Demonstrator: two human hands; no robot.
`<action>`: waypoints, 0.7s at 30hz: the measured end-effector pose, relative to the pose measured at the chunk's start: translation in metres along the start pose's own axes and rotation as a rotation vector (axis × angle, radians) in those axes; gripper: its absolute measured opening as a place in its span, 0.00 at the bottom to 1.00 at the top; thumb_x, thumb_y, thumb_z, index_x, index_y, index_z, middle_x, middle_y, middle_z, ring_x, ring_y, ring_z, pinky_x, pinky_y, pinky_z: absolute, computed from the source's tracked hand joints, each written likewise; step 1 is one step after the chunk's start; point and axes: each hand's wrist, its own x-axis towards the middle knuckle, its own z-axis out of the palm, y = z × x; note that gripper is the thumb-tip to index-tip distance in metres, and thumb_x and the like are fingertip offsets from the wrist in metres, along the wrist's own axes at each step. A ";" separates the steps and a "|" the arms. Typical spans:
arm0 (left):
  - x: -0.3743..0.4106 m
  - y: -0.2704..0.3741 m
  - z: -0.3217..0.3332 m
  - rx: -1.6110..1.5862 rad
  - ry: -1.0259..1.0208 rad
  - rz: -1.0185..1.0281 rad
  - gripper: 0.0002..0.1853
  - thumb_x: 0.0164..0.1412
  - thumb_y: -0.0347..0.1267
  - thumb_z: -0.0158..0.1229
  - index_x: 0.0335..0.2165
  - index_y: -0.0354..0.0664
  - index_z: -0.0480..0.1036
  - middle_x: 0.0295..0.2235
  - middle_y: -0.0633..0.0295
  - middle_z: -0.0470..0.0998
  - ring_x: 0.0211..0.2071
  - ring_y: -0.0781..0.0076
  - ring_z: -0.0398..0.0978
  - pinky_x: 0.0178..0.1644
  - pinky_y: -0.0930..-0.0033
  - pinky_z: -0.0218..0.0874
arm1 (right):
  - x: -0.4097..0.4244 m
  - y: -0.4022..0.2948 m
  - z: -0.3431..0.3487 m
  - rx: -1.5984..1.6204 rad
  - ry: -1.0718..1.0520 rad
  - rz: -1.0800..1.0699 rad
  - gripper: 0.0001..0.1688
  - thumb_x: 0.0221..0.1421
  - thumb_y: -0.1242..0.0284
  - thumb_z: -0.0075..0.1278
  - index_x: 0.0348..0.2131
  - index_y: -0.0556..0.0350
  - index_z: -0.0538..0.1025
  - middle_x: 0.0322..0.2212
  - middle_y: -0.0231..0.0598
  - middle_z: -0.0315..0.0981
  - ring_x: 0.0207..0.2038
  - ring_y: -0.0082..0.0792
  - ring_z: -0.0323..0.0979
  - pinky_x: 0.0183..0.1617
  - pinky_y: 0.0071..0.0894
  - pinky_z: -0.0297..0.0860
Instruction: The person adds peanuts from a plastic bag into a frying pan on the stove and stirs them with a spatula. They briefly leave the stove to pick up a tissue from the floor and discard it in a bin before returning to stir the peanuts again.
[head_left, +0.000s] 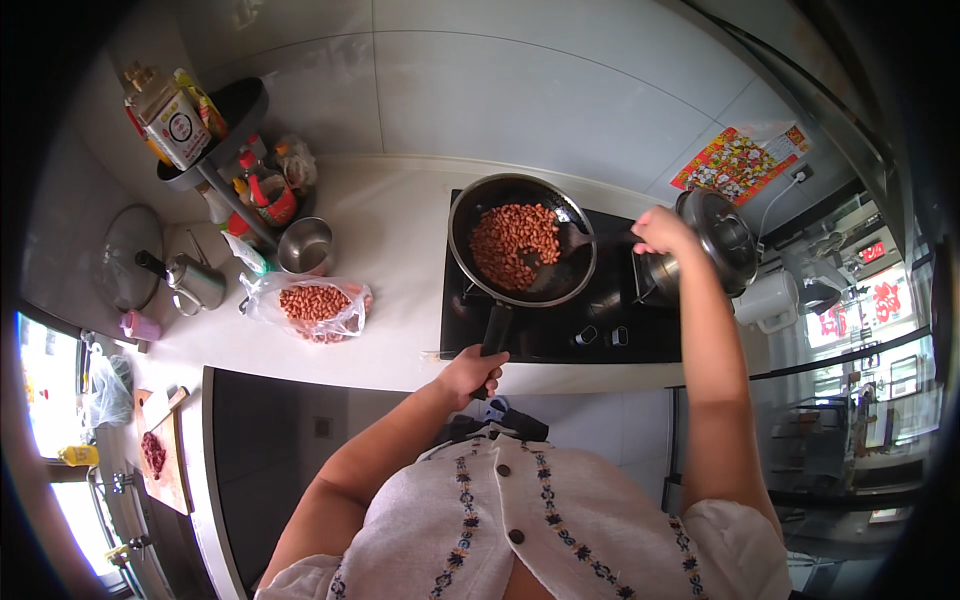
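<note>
A dark frying pan (559, 281) holding reddish-brown peanuts (510, 236) sits on the left burner of a black gas hob (555, 341). My left hand (474, 373) is closed around the pan's black handle (495, 330), which points towards me. On the right, my right hand (661, 231) grips the dark handle of a spatula (574, 238); its blade rests inside the pan at the right edge of the peanuts. What burns under the pan is hidden.
A lidded pot (716, 244) stands on the right burner beside an electric kettle (769, 300). Left lie a plastic bag of peanuts (315, 302), a steel bowl (305, 244), a metal oil pot (196, 283) and a bottle rack (244, 195). Far left, a knife (171, 406) and meat (153, 454) lie on a chopping board (169, 480).
</note>
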 end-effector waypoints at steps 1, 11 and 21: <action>0.001 0.000 -0.002 -0.009 -0.004 0.003 0.11 0.61 0.33 0.55 0.29 0.45 0.60 0.19 0.69 0.63 0.16 0.80 0.60 0.19 0.74 0.57 | 0.009 -0.011 0.012 0.053 -0.026 -0.007 0.11 0.57 0.70 0.48 0.33 0.59 0.78 0.20 0.36 0.78 0.17 0.21 0.69 0.24 0.25 0.66; -0.007 0.009 0.000 0.069 0.009 0.016 0.11 0.61 0.33 0.55 0.28 0.42 0.61 0.19 0.67 0.64 0.16 0.78 0.61 0.19 0.73 0.58 | -0.001 -0.064 0.055 -0.168 0.437 -0.265 0.10 0.53 0.63 0.51 0.34 0.40 0.80 0.33 0.37 0.78 0.37 0.45 0.75 0.42 0.41 0.70; -0.009 0.000 -0.004 0.076 0.015 0.030 0.13 0.57 0.33 0.59 0.37 0.41 0.65 0.29 0.65 0.69 0.28 0.75 0.73 0.23 0.76 0.64 | -0.125 -0.042 0.025 -0.382 0.317 -0.672 0.11 0.48 0.72 0.57 0.35 0.49 0.80 0.27 0.41 0.73 0.33 0.44 0.72 0.37 0.39 0.68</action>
